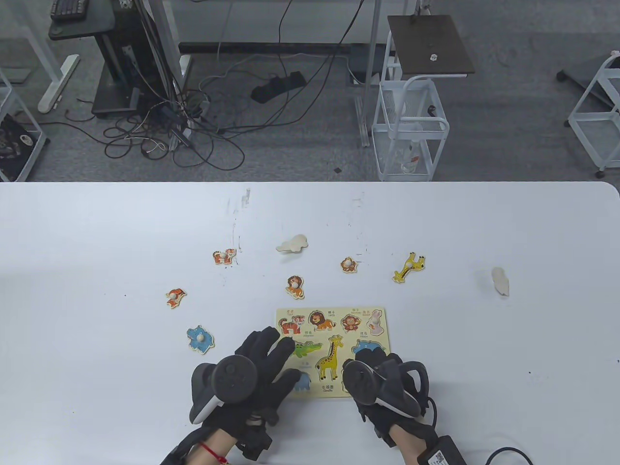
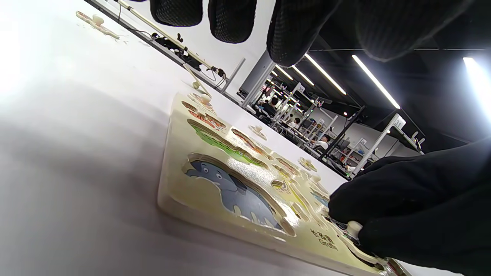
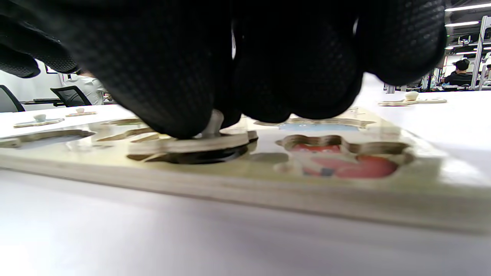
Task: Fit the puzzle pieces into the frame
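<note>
The yellow puzzle frame [image 1: 361,334] lies near the table's front edge, with printed animal cutouts. My right hand [image 1: 382,370] is over its bottom right corner and pinches the white knob [image 3: 213,122] of a flat wooden piece [image 3: 191,145]. The piece lies tilted over a dark cutout, beside a red cutout [image 3: 345,163]. My left hand [image 1: 271,351] hovers spread and empty over the frame's left edge, above the elephant cutout [image 2: 234,191]. In the left wrist view my right hand [image 2: 414,207] shows at the frame's near corner.
Loose pieces lie beyond and left of the frame: tiger [image 1: 224,256], lion [image 1: 294,286], monkey [image 1: 348,264], giraffe [image 1: 409,267], an orange animal [image 1: 175,296], a blue animal [image 1: 200,337]. Two face-down pieces lie at the back [image 1: 292,243] and far right [image 1: 500,281].
</note>
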{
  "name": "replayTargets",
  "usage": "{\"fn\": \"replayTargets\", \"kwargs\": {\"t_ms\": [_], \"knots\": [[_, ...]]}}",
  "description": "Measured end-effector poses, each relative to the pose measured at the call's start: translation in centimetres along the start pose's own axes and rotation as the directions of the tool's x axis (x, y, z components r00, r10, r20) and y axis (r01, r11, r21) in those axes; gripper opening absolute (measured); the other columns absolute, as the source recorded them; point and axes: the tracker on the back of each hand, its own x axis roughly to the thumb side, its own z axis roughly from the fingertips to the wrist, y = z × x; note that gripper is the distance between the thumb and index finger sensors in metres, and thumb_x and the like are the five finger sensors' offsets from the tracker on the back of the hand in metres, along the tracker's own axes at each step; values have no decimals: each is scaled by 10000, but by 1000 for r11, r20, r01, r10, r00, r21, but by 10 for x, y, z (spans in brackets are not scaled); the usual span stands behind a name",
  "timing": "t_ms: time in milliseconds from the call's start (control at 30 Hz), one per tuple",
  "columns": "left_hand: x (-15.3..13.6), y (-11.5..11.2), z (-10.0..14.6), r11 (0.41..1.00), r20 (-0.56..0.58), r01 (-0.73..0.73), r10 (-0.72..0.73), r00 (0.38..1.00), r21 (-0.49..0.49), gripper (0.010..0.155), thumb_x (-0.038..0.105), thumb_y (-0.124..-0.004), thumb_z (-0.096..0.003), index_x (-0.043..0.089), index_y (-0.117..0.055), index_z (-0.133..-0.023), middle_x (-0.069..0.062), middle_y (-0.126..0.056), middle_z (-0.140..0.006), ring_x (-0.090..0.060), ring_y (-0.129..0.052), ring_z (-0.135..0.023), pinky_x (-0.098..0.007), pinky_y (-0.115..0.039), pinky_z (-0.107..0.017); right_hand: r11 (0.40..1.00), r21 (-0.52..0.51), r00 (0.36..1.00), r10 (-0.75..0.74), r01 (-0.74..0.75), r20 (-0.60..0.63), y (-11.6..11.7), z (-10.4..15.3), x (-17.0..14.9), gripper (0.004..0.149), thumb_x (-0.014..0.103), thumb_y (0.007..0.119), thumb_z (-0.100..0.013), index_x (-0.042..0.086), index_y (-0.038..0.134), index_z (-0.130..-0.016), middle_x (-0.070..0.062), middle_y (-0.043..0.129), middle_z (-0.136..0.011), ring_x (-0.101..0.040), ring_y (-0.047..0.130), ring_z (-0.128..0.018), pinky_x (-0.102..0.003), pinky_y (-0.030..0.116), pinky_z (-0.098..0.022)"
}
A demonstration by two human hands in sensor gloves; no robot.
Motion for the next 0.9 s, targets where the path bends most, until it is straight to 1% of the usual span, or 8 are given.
{"fn": "replayTargets", "kwargs": {"t_ms": [467, 533, 633, 667, 767, 900], "knots": [[1, -3, 0, 1000, 7, -6, 6, 1000, -15, 673, 589, -727, -459, 275, -673, -1052, -171, -513, -1166, -515, -555, -1043, -635, -444, -738, 999, 1, 999, 44, -44, -8, -1, 1, 3, 451, 353, 998, -308, 193, 983, -730, -74, 939, -745, -337, 977, -498, -552, 805, -443], [1, -3, 0, 1000, 9, -4, 4, 1000, -14, 673, 589, -726, -461, 274, -671, -1053, -173, -513, -1166, -517, -555, -1042, -635, -445, -739, 999, 8, 999, 51, -51, -12, -1, 2, 3, 475, 370, 991, -311, 188, 970, -749, -77, 933, -754, -342, 974, -504, -554, 802, -447], [2, -3, 1, 1000, 16, 5, -5, 1000, -5, 673, 585, -730, -459, 271, -672, -1052, -174, -513, -1165, -516, -557, -1042, -634, -444, -740, 997, 46, 997, 58, -56, -42, -2, 2, 0, 550, 441, 932, -333, 180, 914, -817, -89, 914, -784, -358, 961, -538, -559, 787, -460], [2, -2, 1, 1000, 20, 20, -20, 1000, 1, 675, 584, -731, -458, 270, -672, -1052, -176, -515, -1164, -518, -560, -1040, -636, -447, -738, 997, 57, 997, 55, -51, -56, -5, 3, -2, 567, 454, 914, -340, 186, 889, -840, -93, 895, -808, -365, 951, -564, -561, 778, -472], [3, 1, 3, 998, 26, 55, -56, 998, 30, 675, 589, -727, -458, 273, -670, -1052, -176, -517, -1164, -513, -566, -1040, -633, -454, -738, 1000, 15, 997, 8, -7, -80, -20, 3, -11, 587, 455, 910, -341, 193, 868, -865, -97, 876, -841, -382, 943, -609, -574, 766, -488], [3, 3, 3, 998, 32, 49, -51, 998, 41, 673, 584, -731, -458, 271, -672, -1050, -178, -520, -1162, -515, -567, -1040, -634, -451, -738, 999, -42, 990, -35, 30, -133, -45, -1, -39, 610, 459, 910, -344, 213, 836, -897, -97, 830, -908, -425, 911, -719, -611, 732, -532]]}}
